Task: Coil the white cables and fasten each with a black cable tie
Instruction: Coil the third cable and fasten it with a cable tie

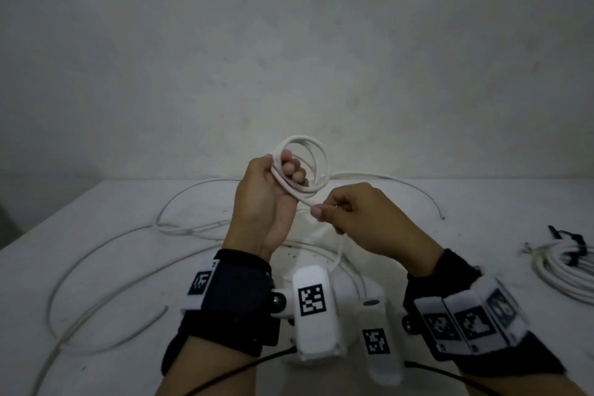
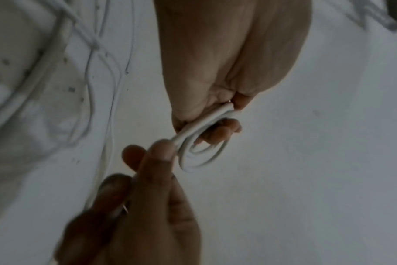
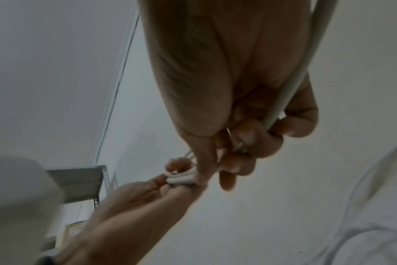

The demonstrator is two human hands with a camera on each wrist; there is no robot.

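A small coil of white cable point(image 1: 307, 164) is held up above the table, my left hand point(image 1: 273, 190) curled round its loops. The same coil point(image 2: 202, 150) shows in the left wrist view, its loops passing under the left fingers point(image 2: 218, 132). My right hand point(image 1: 350, 212) pinches the cable's running strand point(image 1: 308, 202) just below the coil, thumb against forefinger. In the right wrist view the strand point(image 3: 290, 86) runs across the right palm into the curled fingers. The cable's loose length trails down to the table point(image 1: 482, 235).
Loose white cable point(image 1: 106, 251) sprawls in wide loops over the left and middle of the table. A coiled white cable bundle point(image 1: 565, 270) with black cable ties point(image 1: 572, 244) lies at the right edge. A plain wall stands behind.
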